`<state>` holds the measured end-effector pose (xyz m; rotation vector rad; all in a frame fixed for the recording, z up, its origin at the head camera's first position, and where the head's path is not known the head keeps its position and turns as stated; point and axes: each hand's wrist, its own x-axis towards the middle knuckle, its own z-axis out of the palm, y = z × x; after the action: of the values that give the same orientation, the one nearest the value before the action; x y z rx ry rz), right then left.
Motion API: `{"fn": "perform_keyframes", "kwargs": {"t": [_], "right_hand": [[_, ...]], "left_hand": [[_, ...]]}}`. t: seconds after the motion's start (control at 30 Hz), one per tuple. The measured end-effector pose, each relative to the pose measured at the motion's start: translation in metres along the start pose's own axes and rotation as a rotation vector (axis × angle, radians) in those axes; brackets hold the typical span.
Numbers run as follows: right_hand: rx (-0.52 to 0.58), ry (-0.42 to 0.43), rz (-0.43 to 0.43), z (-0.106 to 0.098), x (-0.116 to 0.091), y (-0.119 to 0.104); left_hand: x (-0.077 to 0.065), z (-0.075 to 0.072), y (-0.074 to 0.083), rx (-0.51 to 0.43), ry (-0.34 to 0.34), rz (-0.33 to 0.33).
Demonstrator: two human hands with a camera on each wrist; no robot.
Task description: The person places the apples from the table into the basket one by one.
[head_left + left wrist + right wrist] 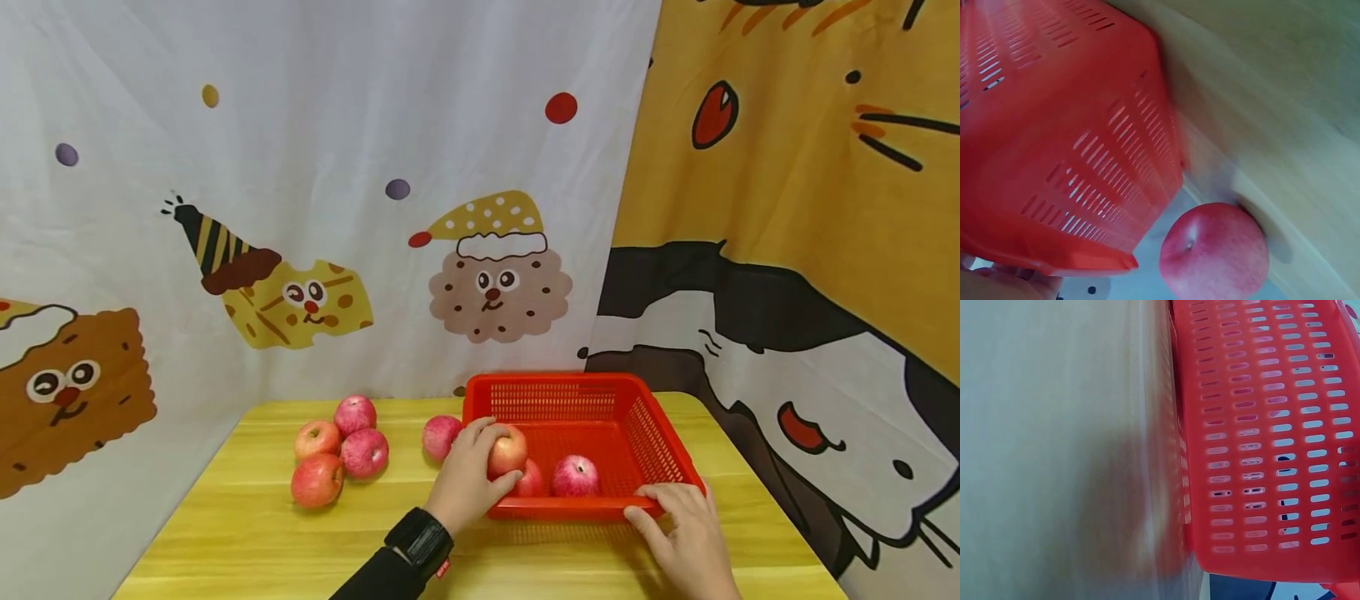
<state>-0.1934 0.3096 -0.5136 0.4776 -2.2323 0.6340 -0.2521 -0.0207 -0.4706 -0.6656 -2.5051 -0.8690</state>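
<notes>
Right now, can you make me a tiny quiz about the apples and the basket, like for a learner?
1. How many apples show on the table, outside the basket?
2. True or false: the left hand is empty.
3. What does the right hand touch? A) an apple B) the basket C) the left hand

Key: 1. Five. 2. False; the left hand holds an apple. 3. B.

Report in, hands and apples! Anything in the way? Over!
Left hand gripping apple at left side of red basket. Right hand on front-right corner. Two apples visible inside. Nothing visibly blocking.
</notes>
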Motion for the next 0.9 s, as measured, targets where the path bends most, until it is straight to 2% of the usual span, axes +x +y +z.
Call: {"fn": "perform_keyframes", "kwargs": {"t": [0.17, 0.57, 0.9], "right_hand": [[-0.001, -0.007, 0.002, -0.0018, 0.0027, -0.0014], [-0.005, -0.02, 0.035, -0.0012, -0.001, -0.0017], [-0.005, -0.008, 0.01, -0.0006, 0.0002, -0.0019]], "left_hand": [[0.0026, 0.0028, -0.0015, 0.001, -0.013, -0.036], [-0.0011, 0.0059, -0.002, -0.017, -0.017, -0.055], [-0.0038, 0.0052, -0.0019, -0.006, -0.014, -0.076]]}}
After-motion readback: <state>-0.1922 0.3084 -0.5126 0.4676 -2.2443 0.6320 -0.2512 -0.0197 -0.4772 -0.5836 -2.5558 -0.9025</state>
